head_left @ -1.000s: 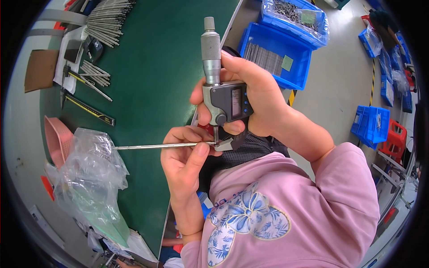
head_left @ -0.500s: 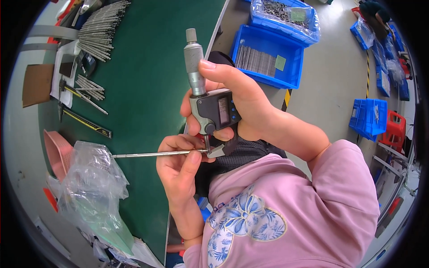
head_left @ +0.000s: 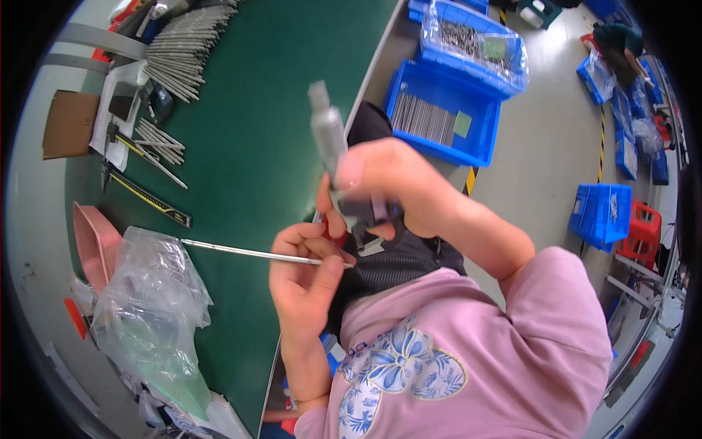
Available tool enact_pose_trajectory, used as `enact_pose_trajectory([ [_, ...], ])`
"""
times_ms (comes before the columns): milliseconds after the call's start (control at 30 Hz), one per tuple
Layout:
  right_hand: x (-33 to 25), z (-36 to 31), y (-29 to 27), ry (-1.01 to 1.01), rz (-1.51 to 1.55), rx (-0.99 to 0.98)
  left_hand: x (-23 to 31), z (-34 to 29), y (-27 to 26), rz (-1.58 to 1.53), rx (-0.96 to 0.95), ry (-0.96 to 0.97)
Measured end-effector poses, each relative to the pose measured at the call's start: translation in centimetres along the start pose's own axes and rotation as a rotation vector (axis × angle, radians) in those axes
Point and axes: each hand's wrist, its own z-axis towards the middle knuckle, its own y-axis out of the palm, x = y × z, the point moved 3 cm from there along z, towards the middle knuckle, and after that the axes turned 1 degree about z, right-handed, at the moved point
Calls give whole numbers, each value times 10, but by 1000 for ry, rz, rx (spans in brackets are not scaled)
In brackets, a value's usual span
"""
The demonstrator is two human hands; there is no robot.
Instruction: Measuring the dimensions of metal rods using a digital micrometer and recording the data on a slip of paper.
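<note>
A thin metal rod (head_left: 248, 253) is pinched between the thumb and fingers of my left hand (head_left: 303, 293). Its long end reaches left over the table toward a clear plastic bag, and its short end sticks out just past my fingertips. My right hand (head_left: 402, 175) is wrapped round a digital micrometer (head_left: 328, 132) with a silver barrel and dark body, blurred by motion. The rod's short end lies close below the micrometer's frame and appears apart from it. Fingers of my right hand hide part of the micrometer's body.
On the green table (head_left: 270, 66) lie a large stack of rods (head_left: 186, 55), a smaller pile (head_left: 161, 143), a caliper (head_left: 146, 197), a pink basket (head_left: 95, 241) and the plastic bag (head_left: 139, 293). Blue crates (head_left: 446, 139) with metal parts stand right of the table; a person works far right.
The micrometer has come off the rod's end and tilted, its frame now above the rod. Both hands sit slightly further right in the picture, and the whole view has shifted a little.
</note>
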Motion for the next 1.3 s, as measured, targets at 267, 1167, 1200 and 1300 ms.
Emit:
enact_pose_trajectory([
  [267,-16,-2,22,-210,-686,-87,9,1,18,813,-34,110],
  [1167,-193,243,-62,-310,-1634,888,116,-38,-168,1614,876,-328],
  [1200,-192,241,-62,-371,-1657,880,118,-37,-167,1617,843,-313],
  [1300,-193,219,-77,-525,-1615,733,116,-19,-162,1693,782,-353],
])
